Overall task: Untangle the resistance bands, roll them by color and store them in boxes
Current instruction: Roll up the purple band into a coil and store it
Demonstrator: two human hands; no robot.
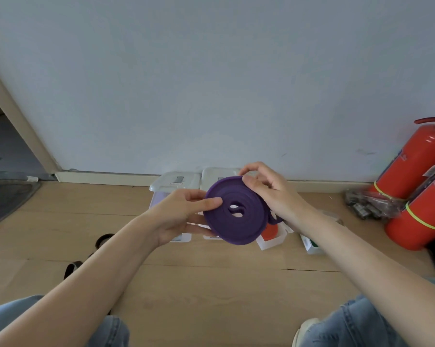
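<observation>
Denim-clad knees [356, 324] sit at the bottom edge of the view, and both bare forearms reach forward from them over the wooden floor [211, 291]. Between the two hands, held up in the air above the boxes, is the purple band [234, 214], already wound into a flat coil with a small S-shaped gap at its centre. The left hand [183, 216] cradles the coil from the left: its thumb lies across the face of the coil near the rim and its fingers curl behind and beneath, so it is holding the band. The right hand [266, 191] pinches the upper right rim with thumb and curled fingers, and a short loose tail of band sticks out just under that wrist.

Judging by this, the rolling of the purple band is nearly finished and the last loose end is being tucked or wound in. The next move calls for keeping the coil squeezed so it does not spring open, then lowering it into one of the clear plastic boxes [176, 184] standing on the floor directly behind and below it, near the skirting of the white wall [211, 83]. One open box [274, 236] to the right shows something orange-red inside, and another [311, 244] further right shows green, so the purple coil probably wants a box of its own. A dark band [72, 267] lies on the floor by the left forearm, not yet rolled. Two red fire extinguishers [416, 186] stand at the far right.
</observation>
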